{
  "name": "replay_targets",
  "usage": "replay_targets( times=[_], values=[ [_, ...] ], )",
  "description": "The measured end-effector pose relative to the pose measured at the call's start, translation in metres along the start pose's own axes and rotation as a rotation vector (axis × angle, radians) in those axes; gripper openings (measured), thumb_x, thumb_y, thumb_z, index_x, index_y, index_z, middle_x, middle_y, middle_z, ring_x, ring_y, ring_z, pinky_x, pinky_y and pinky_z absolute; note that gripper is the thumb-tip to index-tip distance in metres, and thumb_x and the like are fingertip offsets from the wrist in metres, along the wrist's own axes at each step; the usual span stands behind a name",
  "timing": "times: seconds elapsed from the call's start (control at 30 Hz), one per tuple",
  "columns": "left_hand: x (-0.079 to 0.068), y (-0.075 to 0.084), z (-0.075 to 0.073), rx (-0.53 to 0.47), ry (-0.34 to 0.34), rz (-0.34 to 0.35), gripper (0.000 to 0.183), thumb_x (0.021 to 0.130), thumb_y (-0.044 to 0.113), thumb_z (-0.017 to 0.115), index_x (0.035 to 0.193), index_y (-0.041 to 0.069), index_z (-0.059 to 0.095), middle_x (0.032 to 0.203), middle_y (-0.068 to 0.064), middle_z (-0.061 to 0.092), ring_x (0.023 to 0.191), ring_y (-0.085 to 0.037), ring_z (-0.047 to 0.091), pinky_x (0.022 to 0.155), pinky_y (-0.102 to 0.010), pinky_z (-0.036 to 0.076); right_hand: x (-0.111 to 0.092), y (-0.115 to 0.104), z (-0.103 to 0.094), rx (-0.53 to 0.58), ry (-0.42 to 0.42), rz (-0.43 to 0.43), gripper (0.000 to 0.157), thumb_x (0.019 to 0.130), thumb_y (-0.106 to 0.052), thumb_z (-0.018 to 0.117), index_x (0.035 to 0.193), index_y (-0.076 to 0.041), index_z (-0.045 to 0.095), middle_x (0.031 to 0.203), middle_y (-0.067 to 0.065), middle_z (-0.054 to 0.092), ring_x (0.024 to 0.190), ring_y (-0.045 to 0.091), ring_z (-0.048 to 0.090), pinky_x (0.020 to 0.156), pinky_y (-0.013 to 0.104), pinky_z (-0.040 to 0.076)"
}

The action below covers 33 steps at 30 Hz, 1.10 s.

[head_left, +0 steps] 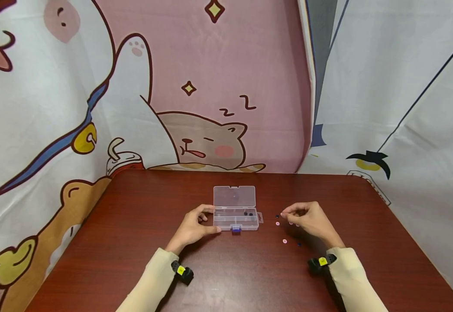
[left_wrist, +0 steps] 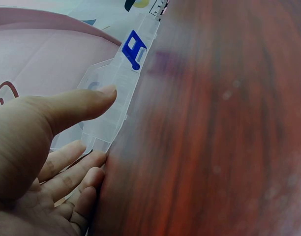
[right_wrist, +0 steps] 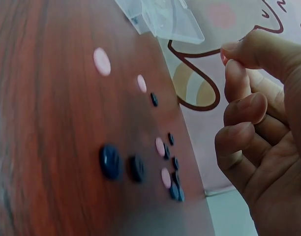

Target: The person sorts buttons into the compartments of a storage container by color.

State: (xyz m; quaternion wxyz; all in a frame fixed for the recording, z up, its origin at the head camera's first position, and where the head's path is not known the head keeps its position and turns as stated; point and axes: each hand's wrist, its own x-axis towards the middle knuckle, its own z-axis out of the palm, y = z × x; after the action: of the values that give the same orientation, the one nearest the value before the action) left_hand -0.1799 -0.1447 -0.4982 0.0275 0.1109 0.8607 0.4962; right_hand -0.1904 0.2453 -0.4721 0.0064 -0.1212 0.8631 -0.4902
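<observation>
A clear plastic compartment box point(head_left: 221, 219) with a blue latch point(head_left: 236, 230) stands on the table, its lid point(head_left: 234, 197) raised at the back. A few dark buttons point(head_left: 248, 213) lie in a back compartment. My left hand point(head_left: 193, 225) holds the box's left end, thumb at the front corner and fingers at the back. Right of the box, my right hand point(head_left: 308, 219) is raised above the table. Its thumb and forefinger pinch a small pink button point(right_wrist: 223, 58), mostly hidden. Below it lie loose pink buttons point(right_wrist: 102, 62) and dark blue buttons point(right_wrist: 110, 161).
The dark red wooden table point(head_left: 218, 277) ends at the back against a printed cloth point(head_left: 273, 86). A clear hanging tab point(head_left: 260, 217) sticks out from the box's right end. Each wrist carries a small black camera point(head_left: 183, 274).
</observation>
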Motion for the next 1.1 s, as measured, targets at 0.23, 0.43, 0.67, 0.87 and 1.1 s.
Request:
replay_targets(
  times=[0.23, 0.43, 0.67, 0.87, 1.1],
  values=[
    [-0.001, 0.001, 0.000, -0.001, 0.000, -0.002, 0.065, 0.075, 0.026, 0.093, 0.133, 0.018, 0.065, 0.128, -0.002, 0.068, 0.098, -0.019, 0.056, 0.084, -0.034, 0.047, 0.008, -0.009, 0.012, 0.017, -0.012, -0.019, 0.011, 0.087, -0.023, 0.083, 0.091, -0.014, 0.079, 0.081, 0.008, 0.075, 0.062, 0.010, 0.056, 0.054, 0.026, 0.048],
    [-0.001, 0.001, -0.001, -0.009, -0.002, -0.011, 0.065, 0.075, 0.025, 0.093, 0.133, 0.019, 0.065, 0.128, -0.002, 0.068, 0.099, -0.019, 0.056, 0.084, -0.034, 0.047, 0.016, -0.016, 0.023, 0.025, -0.035, -0.053, 0.008, 0.087, -0.019, 0.083, 0.091, -0.012, 0.080, 0.079, 0.012, 0.075, 0.061, 0.016, 0.060, 0.055, 0.025, 0.050],
    [-0.001, 0.000, -0.001, -0.012, 0.000, -0.017, 0.064, 0.075, 0.025, 0.093, 0.132, 0.019, 0.065, 0.128, -0.001, 0.068, 0.098, -0.019, 0.055, 0.084, -0.034, 0.047, 0.024, -0.031, 0.038, 0.042, -0.050, -0.075, 0.005, 0.086, -0.014, 0.083, 0.088, -0.011, 0.080, 0.074, 0.009, 0.073, 0.055, 0.020, 0.058, 0.049, 0.026, 0.048],
    [-0.001, -0.001, 0.000, -0.004, 0.002, -0.011, 0.064, 0.075, 0.026, 0.093, 0.132, 0.019, 0.065, 0.127, -0.001, 0.068, 0.098, -0.019, 0.056, 0.084, -0.035, 0.047, 0.029, -0.037, 0.048, 0.007, -0.075, -0.065, 0.006, 0.087, -0.015, 0.081, 0.089, -0.010, 0.081, 0.071, 0.001, 0.068, 0.056, 0.010, 0.051, 0.047, 0.026, 0.046],
    [0.001, -0.002, 0.000, -0.003, -0.001, -0.002, 0.064, 0.075, 0.025, 0.093, 0.132, 0.018, 0.065, 0.128, -0.001, 0.068, 0.098, -0.019, 0.055, 0.083, -0.034, 0.047, 0.034, -0.041, 0.057, -0.009, -0.090, -0.119, 0.004, 0.086, -0.014, 0.082, 0.087, -0.010, 0.081, 0.071, 0.002, 0.071, 0.058, 0.009, 0.053, 0.051, 0.023, 0.042]
  ],
)
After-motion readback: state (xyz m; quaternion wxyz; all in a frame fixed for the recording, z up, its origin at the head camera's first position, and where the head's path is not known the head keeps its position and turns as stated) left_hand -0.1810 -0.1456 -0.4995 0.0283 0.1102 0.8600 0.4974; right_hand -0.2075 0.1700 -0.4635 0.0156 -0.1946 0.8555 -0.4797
